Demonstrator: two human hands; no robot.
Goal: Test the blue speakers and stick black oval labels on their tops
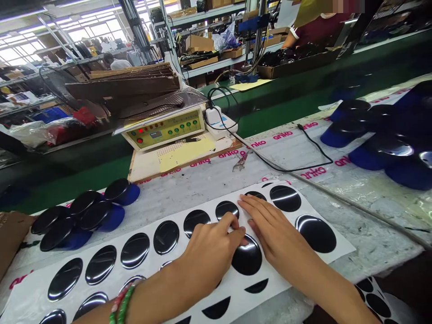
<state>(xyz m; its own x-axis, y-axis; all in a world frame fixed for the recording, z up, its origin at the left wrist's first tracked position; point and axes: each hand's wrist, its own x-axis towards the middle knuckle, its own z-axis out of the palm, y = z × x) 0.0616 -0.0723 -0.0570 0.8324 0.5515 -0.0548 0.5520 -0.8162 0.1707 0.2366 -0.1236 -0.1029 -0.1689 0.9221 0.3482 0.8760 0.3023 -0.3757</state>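
A white sheet [202, 279] with rows of glossy black round stickers lies slantwise on the bench. My left hand [211, 247], with a green and red bead bracelet on its wrist, is closed in a pinch at the upper edge of one black round sticker [248, 258]. How far that edge is lifted, I cannot tell. Just to the right, my right hand [273, 227] rests flat on the sheet, its fingers stretched out and holding nothing. Another black sticker [285, 198] lies beyond its fingers, and a larger-looking one [317, 234] is right of the wrist.
Blue round pieces with black tops stand in clusters at left [84, 211] and right [381, 135]. Behind the sheet sits a control box [165, 128] with buttons, beside a white power adapter [219, 123]. A grey cable [337, 193] crosses the bench. A person [320, 33] is across the green conveyor.
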